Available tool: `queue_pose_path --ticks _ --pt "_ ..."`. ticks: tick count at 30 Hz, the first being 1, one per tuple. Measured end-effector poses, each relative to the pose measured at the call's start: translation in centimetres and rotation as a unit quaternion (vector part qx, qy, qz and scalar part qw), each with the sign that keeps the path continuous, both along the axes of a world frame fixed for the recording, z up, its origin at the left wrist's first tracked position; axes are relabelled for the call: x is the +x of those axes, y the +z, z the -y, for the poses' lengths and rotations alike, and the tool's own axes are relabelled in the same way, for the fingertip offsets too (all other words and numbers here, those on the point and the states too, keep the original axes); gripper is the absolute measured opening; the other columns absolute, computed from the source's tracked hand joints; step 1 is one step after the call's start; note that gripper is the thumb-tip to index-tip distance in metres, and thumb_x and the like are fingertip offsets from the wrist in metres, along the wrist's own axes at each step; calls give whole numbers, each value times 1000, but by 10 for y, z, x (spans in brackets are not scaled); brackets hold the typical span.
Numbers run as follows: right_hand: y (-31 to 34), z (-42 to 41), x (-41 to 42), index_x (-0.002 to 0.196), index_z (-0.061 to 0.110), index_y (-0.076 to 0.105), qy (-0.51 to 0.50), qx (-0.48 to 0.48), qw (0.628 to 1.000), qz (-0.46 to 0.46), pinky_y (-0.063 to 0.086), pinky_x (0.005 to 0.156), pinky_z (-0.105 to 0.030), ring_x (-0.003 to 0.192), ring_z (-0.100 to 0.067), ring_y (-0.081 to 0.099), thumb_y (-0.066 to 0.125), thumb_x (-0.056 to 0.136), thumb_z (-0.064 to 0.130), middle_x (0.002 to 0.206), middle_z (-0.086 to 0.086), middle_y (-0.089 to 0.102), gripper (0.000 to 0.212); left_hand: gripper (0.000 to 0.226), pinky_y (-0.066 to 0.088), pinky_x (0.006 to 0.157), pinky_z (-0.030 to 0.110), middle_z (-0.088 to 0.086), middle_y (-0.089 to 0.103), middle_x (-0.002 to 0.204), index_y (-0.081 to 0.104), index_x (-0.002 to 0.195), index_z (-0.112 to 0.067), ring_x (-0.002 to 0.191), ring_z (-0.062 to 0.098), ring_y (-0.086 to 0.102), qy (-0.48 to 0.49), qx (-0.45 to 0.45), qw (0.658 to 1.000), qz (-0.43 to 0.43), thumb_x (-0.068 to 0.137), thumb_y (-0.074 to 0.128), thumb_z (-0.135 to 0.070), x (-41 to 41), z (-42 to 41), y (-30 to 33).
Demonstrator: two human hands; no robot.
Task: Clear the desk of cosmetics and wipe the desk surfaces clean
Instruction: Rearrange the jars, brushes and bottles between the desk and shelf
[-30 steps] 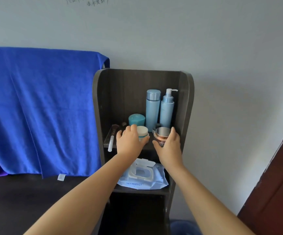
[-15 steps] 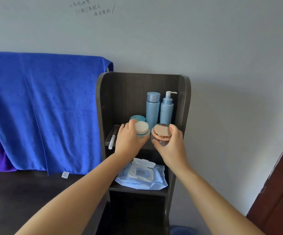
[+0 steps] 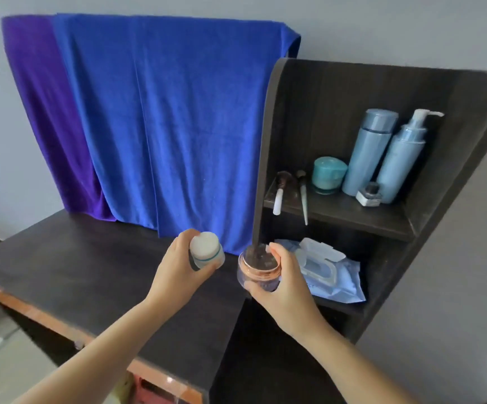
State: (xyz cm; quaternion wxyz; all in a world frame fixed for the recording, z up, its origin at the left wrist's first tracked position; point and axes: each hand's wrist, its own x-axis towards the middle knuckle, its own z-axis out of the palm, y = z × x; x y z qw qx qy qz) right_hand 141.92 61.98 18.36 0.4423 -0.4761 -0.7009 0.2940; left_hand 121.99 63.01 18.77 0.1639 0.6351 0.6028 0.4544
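My left hand (image 3: 175,272) grips a small white jar with a teal band (image 3: 206,249) above the dark desk (image 3: 90,269). My right hand (image 3: 286,290) holds a clear jar with a rose-gold lid (image 3: 259,268) just left of the dark shelf unit (image 3: 469,141). On the upper shelf stand a teal jar (image 3: 329,174), a tall blue bottle (image 3: 367,153), a blue pump bottle (image 3: 402,158) and a small dark-capped bottle (image 3: 369,194). Two makeup brushes (image 3: 290,191) lie at the shelf's left end. A wet-wipe pack (image 3: 326,269) lies on the lower shelf.
A blue towel (image 3: 184,121) and a purple towel (image 3: 50,118) hang behind the desk against the wall. The desk's front edge is orange-trimmed (image 3: 47,317), with pale furniture (image 3: 9,363) below at the left.
Both hands lifted the two jars off the upper shelf and brought them down and left, toward the desk. The view swung left, showing more of the desk and towels.
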Motion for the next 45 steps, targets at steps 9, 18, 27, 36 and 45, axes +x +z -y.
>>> queue_pose_path --ticks 9,18,27,36,45 --pt "-131 -93 -120 127 6 43 -152 -164 974 -20 38 92 -18 113 -18 52 82 67 22 121 -9 50 73 46 38 72 26 -5 53 103 43 104 -21 94 17 53 -59 -163 984 -48 72 72 -36 -87 -103 -115" --pt "-192 -159 -151 127 -6 41 -362 -110 925 43 39 100 -34 118 -35 50 80 68 12 126 -23 47 73 47 38 96 48 11 60 108 50 111 -1 97 36 52 -155 -110 973 -131 77 71 -25 -84 -195 -189" --pt "-191 -151 -141 146 12 12 -315 -192 926 83 28 113 -38 141 -28 22 77 73 20 153 -17 12 98 66 20 110 47 9 50 130 40 129 -5 123 27 44 -148 -137 969 -143 78 70 -33 -87 -193 -189" --pt "-33 -65 -104 128 21 48 -193 15 971 140 25 104 -6 131 0 35 44 88 32 142 7 39 42 38 28 92 3 -1 54 115 43 117 -22 109 12 49 -200 53 976 70 85 61 -11 -65 -133 -44" --pt "87 -32 36 111 12 60 -333 214 911 112 44 91 -19 104 -5 56 50 89 14 109 5 58 24 38 37 96 17 -4 51 115 44 122 -19 109 2 47 -391 181 899 74 86 53 -24 87 -86 96"
